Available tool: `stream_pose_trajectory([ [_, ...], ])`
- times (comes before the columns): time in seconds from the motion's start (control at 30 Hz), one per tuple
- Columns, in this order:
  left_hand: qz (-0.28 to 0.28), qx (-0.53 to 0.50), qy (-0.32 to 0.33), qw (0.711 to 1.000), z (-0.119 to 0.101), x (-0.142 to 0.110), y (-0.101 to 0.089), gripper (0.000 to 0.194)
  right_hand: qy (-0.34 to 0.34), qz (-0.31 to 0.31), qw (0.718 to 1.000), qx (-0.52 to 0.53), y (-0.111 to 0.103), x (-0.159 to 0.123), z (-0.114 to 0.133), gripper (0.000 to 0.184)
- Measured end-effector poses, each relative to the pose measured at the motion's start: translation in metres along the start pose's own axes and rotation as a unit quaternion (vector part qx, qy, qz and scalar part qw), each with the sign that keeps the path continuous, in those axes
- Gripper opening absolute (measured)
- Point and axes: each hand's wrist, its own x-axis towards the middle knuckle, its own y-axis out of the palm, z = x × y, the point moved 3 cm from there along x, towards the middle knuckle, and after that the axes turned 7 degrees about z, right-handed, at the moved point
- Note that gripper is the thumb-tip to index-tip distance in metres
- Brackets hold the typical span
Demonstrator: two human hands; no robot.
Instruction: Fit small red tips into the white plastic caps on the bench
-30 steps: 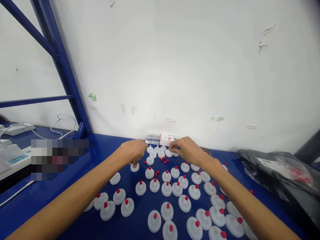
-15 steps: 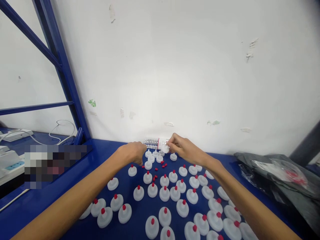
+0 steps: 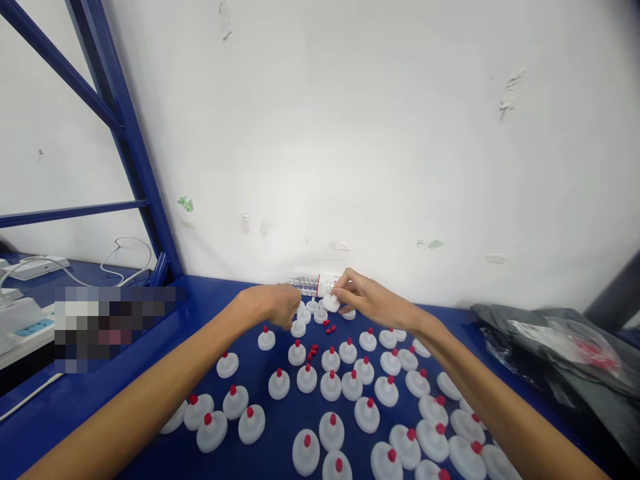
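Observation:
My right hand (image 3: 367, 299) pinches an uncapped white round plastic lid (image 3: 331, 303) by its edge, just above the table. Beside it on the left, my left hand (image 3: 284, 305) is closed with fingertips pointing down; whatever it may hold is hidden. Below and between the hands stand several white lids (image 3: 299, 327) with bare spouts. Loose small red caps (image 3: 327, 327) lie near them, with more red caps (image 3: 313, 351) a little closer to me. Many white lids with red caps on their spouts (image 3: 331, 385) spread over the near table.
A clear plastic bottle (image 3: 306, 285) with a white label lies against the wall behind my hands. Dark grey plastic bags (image 3: 545, 340) sit at the right. A blue metal frame (image 3: 143, 153) and a white power strip (image 3: 35, 327) are at the left of the blue table (image 3: 200, 303).
My left hand has shifted slightly right, toward the bare lids. The red cap by its fingertips no longer shows, and one loose cap nearby has moved closer. My right hand keeps its lid.

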Motion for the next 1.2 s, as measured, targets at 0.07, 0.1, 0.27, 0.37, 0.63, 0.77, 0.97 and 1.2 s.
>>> stream_pose_trajectory([
  [0.07,-0.064,-0.022,0.019,0.998,0.0,-0.01,-0.011,0.016,0.0,0.006,1.0,-0.004,0.001,0.0,0.002,0.027],
  [0.1,-0.098,-0.038,0.03,0.994,0.001,-0.016,-0.016,0.012,-0.003,0.003,1.0,-0.004,0.001,0.0,0.003,0.027],
  [0.27,-0.265,-0.162,0.104,0.945,-0.003,-0.037,-0.04,0.017,0.007,-0.01,1.0,-0.002,-0.002,0.0,0.008,0.034],
  [0.37,-0.303,-0.255,0.155,0.905,-0.008,-0.04,-0.046,0.029,0.017,-0.012,1.0,0.009,-0.003,-0.002,0.012,0.043],
  [0.63,-0.204,-0.426,0.264,0.841,-0.016,-0.03,-0.041,0.029,-0.02,-0.037,0.998,0.044,-0.005,-0.001,0.016,0.057],
  [0.77,-0.181,-0.455,0.276,0.827,-0.016,-0.027,-0.038,0.028,-0.052,-0.048,0.996,0.056,-0.005,0.001,0.017,0.054],
  [0.97,-0.191,-0.45,0.265,0.831,-0.019,-0.026,-0.038,0.025,-0.05,-0.052,0.996,0.043,-0.002,0.001,0.018,0.051],
  [1.2,-0.238,-0.364,0.177,0.883,0.002,-0.02,-0.042,0.028,-0.002,-0.109,0.976,-0.189,-0.014,0.004,-0.002,0.044],
])
